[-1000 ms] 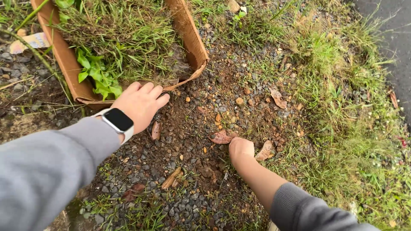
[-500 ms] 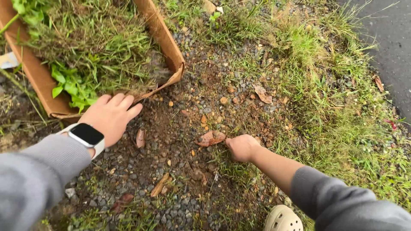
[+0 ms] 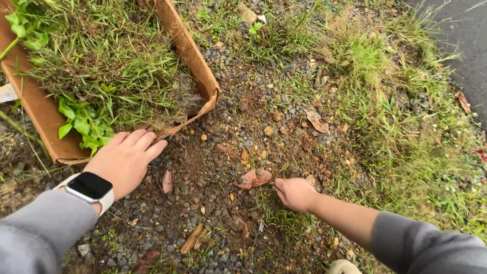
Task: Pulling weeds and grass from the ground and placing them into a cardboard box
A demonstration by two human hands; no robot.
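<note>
The person's left hand [image 3: 124,161] lies flat w/ fingers stretched out and close together, palm down, holding nothing; its fingertips touch the torn lower edge of a cardboard box [image 3: 195,61], right where the flap sags toward the ground. A smartwatch [image 3: 90,187] w/ black face and white band sits on that wrist, above a grey sleeve [image 3: 35,236]. The box is packed w/ pulled grass and weeds [image 3: 106,66], incl. broad green leaves [image 3: 83,124] near the hand. The right hand [image 3: 296,194] is curled into a tight pinch low on the gravel, thumb and fingers closed at the ground amid thin grass blades [image 3: 281,170]; whether a stem is actually gripped can't be told from this view. Just beside it, to the left, lies a reddish dead leaf [image 3: 253,178], near but apart from the fingers. A smaller brown leaf [image 3: 167,180] lies near the left hand, and another dry one [image 3: 192,238] is lower down. Ground betw. the hands is bare dirt and gravel [image 3: 223,152] w/ orange pebbles. Thick grass [image 3: 401,116] fills the right side, and dark pavement [image 3: 466,35] shows at the top right corner.
</note>
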